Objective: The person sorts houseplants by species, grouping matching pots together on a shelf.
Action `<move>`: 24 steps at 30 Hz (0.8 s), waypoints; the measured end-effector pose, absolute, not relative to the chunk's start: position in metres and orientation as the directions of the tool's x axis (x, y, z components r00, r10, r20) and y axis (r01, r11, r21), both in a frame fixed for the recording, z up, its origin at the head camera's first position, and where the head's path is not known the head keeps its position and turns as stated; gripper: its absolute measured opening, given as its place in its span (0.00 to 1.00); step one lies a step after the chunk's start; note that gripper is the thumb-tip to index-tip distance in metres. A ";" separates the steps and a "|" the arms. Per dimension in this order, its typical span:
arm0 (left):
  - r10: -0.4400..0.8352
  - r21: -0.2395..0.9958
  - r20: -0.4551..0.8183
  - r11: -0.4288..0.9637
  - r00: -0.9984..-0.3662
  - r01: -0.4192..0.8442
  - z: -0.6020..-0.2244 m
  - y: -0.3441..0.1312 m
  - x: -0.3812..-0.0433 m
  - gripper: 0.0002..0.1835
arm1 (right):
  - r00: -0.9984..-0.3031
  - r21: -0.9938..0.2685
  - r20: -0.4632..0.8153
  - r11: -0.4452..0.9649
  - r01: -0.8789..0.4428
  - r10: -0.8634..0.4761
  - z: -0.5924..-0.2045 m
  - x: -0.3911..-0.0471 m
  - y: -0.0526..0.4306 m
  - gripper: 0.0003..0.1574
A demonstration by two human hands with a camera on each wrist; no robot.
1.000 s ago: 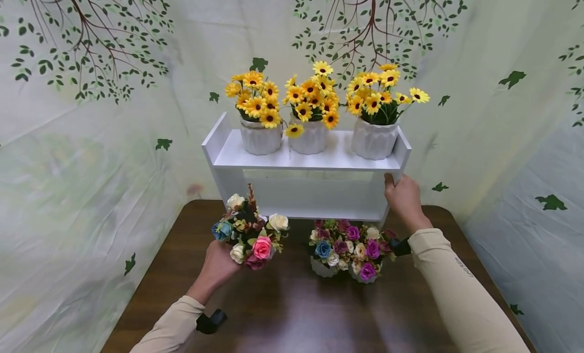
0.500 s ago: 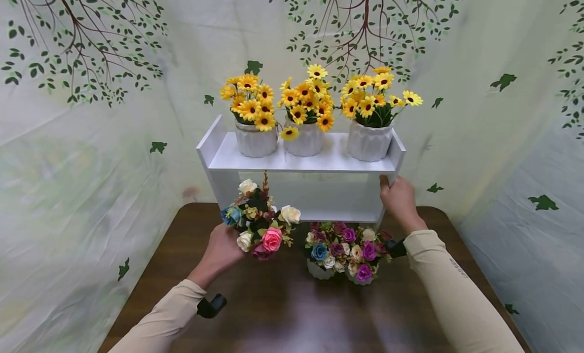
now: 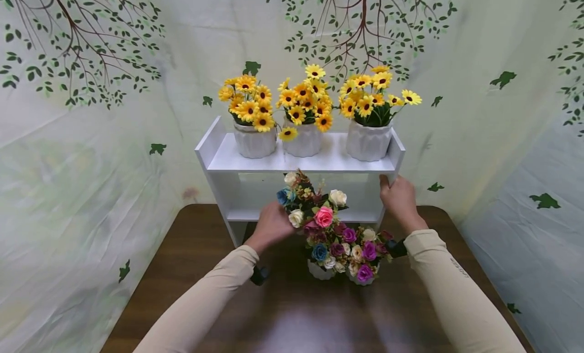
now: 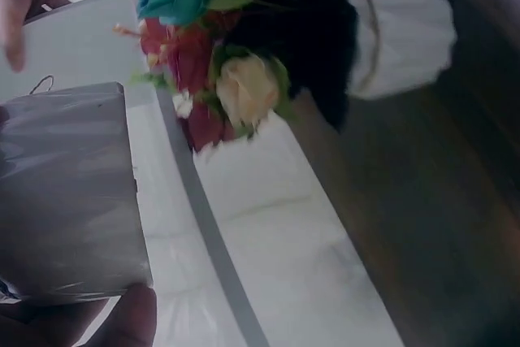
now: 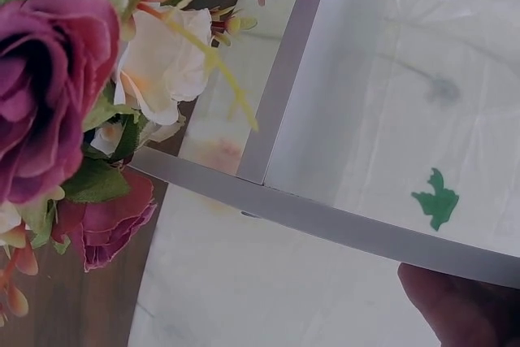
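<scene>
Nearest, the pale left sleeve (image 3: pixel 201 297) and right sleeve (image 3: pixel 461 292) reach in over the brown worktop (image 3: pixel 292 317), each with a dark wrist device at its cuff. Past the middle of the worktop, right of its centre line, two whitish pots stand side by side: the left pot (image 3: pixel 321 270) with blue, cream and maroon blooms, the right pot (image 3: pixel 361 280) with purple and cream ones.

Just beyond them, the left hand (image 3: pixel 272 226) holds up a potted bouquet (image 3: pixel 315 206) of pink, white and blue roses. In the left wrist view its fingers (image 4: pixel 134 314) grasp a smooth grey container (image 4: pixel 69 193) by its sides. The bouquet is off the worktop, in front of the gap between the shelf unit's two boards; its lowest blooms overlap those of the left pot, and whether they touch I cannot tell.

Behind, near the worktop's rear edge, stands the white shelf unit (image 3: pixel 228 163). The right hand (image 3: pixel 401 201) grips its right side panel just below the upper board, fingers curled round the edge. On that board are three white pots of yellow daisies: one towards the left end (image 3: pixel 255 141), one near the middle (image 3: pixel 303 141), one close to the right end (image 3: pixel 368 142). Farthest back hangs a pale cloth (image 3: pixel 182 104) printed with branches and green leaves.
</scene>
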State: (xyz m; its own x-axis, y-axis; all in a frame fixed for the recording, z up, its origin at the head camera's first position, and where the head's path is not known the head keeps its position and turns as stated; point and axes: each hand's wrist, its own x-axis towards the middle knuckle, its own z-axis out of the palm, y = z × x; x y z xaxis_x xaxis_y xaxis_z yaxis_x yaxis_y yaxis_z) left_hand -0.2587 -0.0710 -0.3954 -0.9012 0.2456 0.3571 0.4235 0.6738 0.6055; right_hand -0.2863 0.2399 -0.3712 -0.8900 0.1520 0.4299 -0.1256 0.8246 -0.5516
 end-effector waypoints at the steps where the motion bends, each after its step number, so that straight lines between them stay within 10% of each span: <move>1: 0.247 0.619 0.341 0.667 -0.907 0.415 -0.396 -0.064 -0.262 0.21 | -0.890 -0.552 0.429 0.824 -0.127 0.151 -0.371 -0.286 0.239 0.20; 24: 0.149 0.693 0.198 0.678 -0.969 0.246 -0.399 0.016 -0.315 0.39 | -0.892 -0.556 0.422 0.824 -0.113 0.163 -0.370 -0.287 0.241 0.21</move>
